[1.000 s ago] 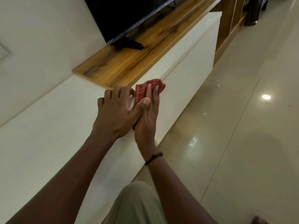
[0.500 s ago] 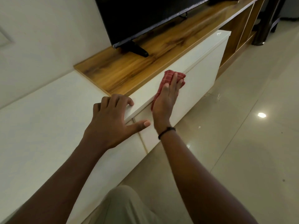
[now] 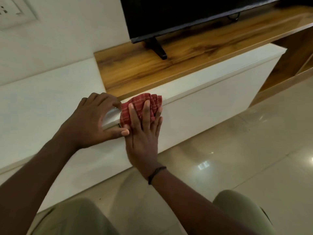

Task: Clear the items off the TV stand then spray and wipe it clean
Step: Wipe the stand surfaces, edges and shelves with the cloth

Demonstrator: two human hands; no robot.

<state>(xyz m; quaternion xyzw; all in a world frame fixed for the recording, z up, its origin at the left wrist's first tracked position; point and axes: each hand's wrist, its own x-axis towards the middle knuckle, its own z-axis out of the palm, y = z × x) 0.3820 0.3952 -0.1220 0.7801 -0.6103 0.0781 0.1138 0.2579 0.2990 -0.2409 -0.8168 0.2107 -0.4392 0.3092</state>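
The TV stand [image 3: 211, 92] is a low white cabinet with a raised wooden top [image 3: 152, 68]. A bunched red checked cloth [image 3: 135, 107] lies against the white front edge of the stand, just below the wooden top's near corner. My right hand [image 3: 144, 133] presses flat on the cloth with straight fingers. My left hand [image 3: 91, 121] rests on the white edge right beside it, fingers curled over the top and thumb touching my right hand.
A black TV [image 3: 186, 14] stands on the wooden top on a dark foot [image 3: 157, 48]. A wall socket plate [image 3: 15, 12] is at the upper left. Glossy floor tiles [image 3: 245, 158] stretch to the right. My knees show at the bottom.
My right hand has slid the cloth back left along the white front edge, until it meets my left hand. The left hand stayed on the edge. The camera shifted.
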